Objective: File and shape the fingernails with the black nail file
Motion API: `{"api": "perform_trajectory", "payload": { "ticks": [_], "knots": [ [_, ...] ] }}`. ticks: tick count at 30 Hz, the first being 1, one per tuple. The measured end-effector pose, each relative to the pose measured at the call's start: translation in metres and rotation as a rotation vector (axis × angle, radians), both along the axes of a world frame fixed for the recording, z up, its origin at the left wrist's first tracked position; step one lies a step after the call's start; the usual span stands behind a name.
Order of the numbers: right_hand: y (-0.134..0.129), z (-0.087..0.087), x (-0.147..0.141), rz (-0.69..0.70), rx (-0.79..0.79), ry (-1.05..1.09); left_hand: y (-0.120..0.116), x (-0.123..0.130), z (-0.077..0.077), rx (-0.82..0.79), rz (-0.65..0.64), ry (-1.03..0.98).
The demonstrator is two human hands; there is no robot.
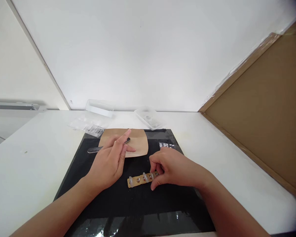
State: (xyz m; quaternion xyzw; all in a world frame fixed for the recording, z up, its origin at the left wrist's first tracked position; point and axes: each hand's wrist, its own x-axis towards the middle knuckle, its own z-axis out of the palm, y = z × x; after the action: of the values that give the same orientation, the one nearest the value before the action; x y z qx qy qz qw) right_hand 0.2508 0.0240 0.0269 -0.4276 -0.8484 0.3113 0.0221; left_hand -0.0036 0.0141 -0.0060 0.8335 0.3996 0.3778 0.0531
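My left hand [108, 162] lies over a tan sheet [140, 141] with its fingers stretched out. Beneath that hand runs a narrow dark strip with rounded ends, like a nail file [95, 149]. Whether the fingers grip it is hidden. My right hand [174, 168] curls its thumb and fingers around the right end of a small wooden strip [134, 183]. Along the strip sit round metal studs and several clear upright pieces that look like nail tips. The strip's right end is partly covered by my fingers.
A black mat [138, 204] with a glossy front edge lies on the white table [27, 177]. Behind it are a clear plastic tray [150, 118], a clear box [98, 108] and a clear bag [93, 129]. A patterned packet [165, 144] lies beyond my right hand. Cardboard [256, 115] stands right.
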Motion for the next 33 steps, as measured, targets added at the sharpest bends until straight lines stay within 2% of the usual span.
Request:
{"api": "perform_trajectory", "payload": {
  "ticks": [18,33],
  "knots": [
    [-0.0009,-0.0026,-0.0012,0.039,0.053,-0.011,-0.0017,0.0017,0.0006,0.007,-0.017,-0.038],
    [-0.0008,0.0025,-0.0004,0.032,0.01,0.005,-0.0022,0.0021,0.0012,0.003,-0.029,-0.043]
  ]
}}
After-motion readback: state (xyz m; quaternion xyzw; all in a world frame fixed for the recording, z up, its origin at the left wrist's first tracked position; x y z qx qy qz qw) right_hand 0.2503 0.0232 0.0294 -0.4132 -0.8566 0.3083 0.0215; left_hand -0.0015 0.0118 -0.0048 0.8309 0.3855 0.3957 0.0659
